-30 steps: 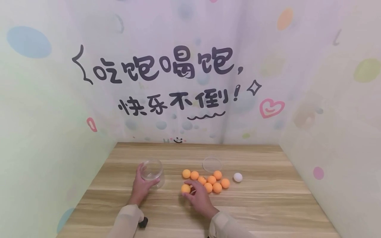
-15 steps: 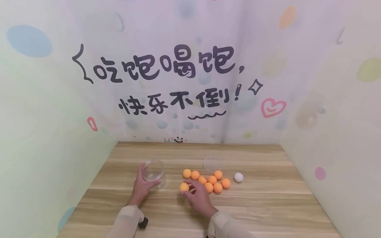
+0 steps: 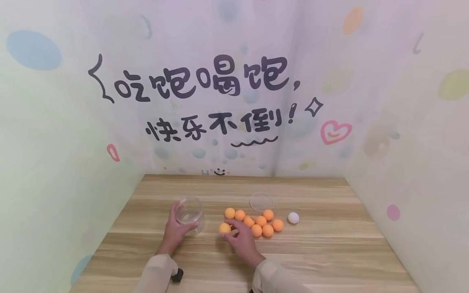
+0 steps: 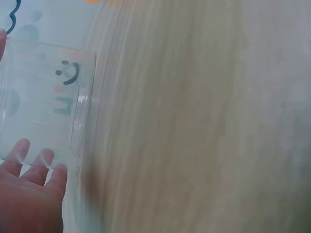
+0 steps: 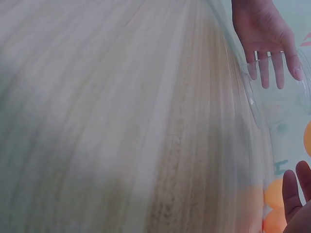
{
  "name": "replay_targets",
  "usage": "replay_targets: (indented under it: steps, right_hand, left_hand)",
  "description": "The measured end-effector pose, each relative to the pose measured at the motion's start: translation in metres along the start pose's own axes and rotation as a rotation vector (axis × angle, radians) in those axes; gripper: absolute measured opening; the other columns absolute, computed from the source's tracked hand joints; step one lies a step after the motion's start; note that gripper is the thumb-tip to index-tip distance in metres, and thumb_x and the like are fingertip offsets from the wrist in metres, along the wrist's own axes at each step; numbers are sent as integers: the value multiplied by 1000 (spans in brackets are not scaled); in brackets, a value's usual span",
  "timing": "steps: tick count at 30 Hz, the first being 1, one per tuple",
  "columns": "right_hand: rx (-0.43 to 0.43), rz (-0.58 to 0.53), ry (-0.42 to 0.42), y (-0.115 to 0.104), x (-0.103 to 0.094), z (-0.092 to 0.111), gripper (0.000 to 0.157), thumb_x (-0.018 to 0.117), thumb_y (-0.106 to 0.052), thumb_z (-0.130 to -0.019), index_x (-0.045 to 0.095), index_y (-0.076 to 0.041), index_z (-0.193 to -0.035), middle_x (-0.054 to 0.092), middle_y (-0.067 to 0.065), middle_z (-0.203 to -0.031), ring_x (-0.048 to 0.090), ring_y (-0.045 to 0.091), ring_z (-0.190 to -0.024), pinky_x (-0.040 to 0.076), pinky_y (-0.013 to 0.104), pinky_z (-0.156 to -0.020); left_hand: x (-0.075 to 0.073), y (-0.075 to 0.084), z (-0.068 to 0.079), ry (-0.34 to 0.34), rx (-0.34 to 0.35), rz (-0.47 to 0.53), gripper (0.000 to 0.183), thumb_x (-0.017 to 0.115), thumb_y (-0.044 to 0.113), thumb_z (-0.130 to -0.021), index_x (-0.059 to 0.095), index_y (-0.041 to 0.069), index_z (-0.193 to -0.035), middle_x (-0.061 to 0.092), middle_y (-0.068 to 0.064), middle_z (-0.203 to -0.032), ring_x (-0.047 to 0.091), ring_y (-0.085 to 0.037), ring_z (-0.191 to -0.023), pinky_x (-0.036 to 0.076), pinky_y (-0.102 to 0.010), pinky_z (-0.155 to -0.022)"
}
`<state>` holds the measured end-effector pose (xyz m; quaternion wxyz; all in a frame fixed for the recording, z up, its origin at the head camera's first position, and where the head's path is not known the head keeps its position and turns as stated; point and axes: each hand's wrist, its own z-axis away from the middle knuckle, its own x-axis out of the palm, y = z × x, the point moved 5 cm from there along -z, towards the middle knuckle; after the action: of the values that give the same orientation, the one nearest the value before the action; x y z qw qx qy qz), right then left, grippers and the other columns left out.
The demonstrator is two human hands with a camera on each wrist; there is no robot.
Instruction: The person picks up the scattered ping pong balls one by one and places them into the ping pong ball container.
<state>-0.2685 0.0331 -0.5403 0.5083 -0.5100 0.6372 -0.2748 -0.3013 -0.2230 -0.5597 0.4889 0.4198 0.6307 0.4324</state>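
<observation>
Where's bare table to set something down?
Free: table between white ball and right wall; also between left hand and left wall. Crowded: orange balls, clear disc behind them, right hand at their front left.

Underneath, a wooden table [image 3: 322,260] with grain running crosswise. Behind it, a pale back wall [image 3: 256,24] with two rows of dark lettering [image 3: 226,83], a wavy line [image 3: 254,142] just below the lower row, a star outline [image 3: 314,106] to the right and, near that, a pink heart [image 3: 336,132]. Low on the same wall, a small smiley face [image 3: 220,173]. On the left wall [image 3: 55,142], a large blue oval [image 3: 33,50] high up; on the right wall [image 3: 421,142], a green oval [image 3: 456,84] and, lower, a pink dot [image 3: 393,212].
</observation>
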Motion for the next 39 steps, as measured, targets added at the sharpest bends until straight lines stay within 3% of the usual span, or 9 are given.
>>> replay_targets:
  steps: [11, 21, 28, 33, 39]
  right_hand:
    - [-3, -13, 15, -1, 1, 0, 39, 80, -16, -81, 68, -12, -118, 66, 1, -108, 60, 20, -94, 54, 26, -69]
    - [2, -27, 29, -2, 4, -2, 41, 80, -19, -81, 67, -6, -118, 66, 1, -107, 59, 19, -94, 54, 26, -69]
    - [4, -40, 51, -4, 4, -4, 37, 80, -21, -81, 69, -11, -116, 66, 0, -109, 58, 18, -94, 53, 26, -68]
    - [-6, -32, 55, -4, 5, -4, 37, 80, -21, -82, 69, -12, -116, 66, 1, -108, 59, 18, -94, 53, 26, -68]
    - [-9, -35, 52, -4, 7, -2, 38, 79, -22, -82, 69, -12, -117, 67, 1, -110, 59, 17, -94, 53, 26, -68]
  left_hand:
    - [3, 0, 1, -33, 10, 19, 113, 90, 18, -68, 17, 16, -154, 30, -20, -153, 31, -42, -137, 27, -56, -109]
    - [4, -1, 2, -22, 7, 9, 110, 90, 19, -67, 20, 15, -152, 33, -17, -152, 32, -39, -137, 27, -53, -111]
    - [6, 7, 5, -57, -2, 55, 110, 89, 12, -68, 18, 12, -153, 29, -22, -153, 30, -42, -138, 26, -54, -111]
    - [7, 14, 9, -60, -4, 57, 109, 89, 10, -66, 21, 10, -152, 32, -22, -151, 33, -43, -135, 29, -55, -109]
    - [10, 8, 9, -42, 24, 33, 108, 90, 13, -65, 24, 15, -151, 36, -18, -149, 38, -41, -133, 33, -55, -107]
